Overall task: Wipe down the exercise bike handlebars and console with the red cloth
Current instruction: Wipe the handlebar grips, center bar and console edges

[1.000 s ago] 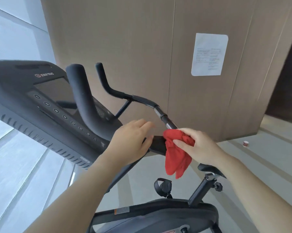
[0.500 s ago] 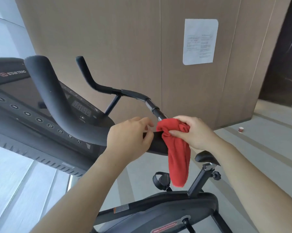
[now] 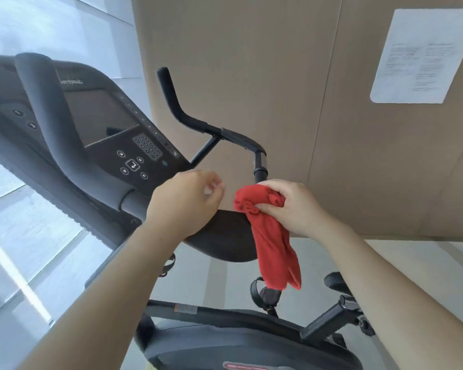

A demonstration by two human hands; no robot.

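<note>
Gripping red cloth w/ right hand on handlebar pad.

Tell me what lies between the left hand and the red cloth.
In the head view, nothing solid: a narrow gap between left hand and red cloth shows only the brown wall behind and the black handlebar pad below.

Gym or fitness room, likely shared facility. Exercise bike fills centre to 6 o'clock: black handlebars, console with dark screen and keypad at 9 to 10 o'clock, pedal with strap near 6, seat post at 4 to 5. Printed notice fixed to wood-panel wall at 1 o'clock. Bright glazed panels at 8 to 11. Pale smooth floor below.
</note>
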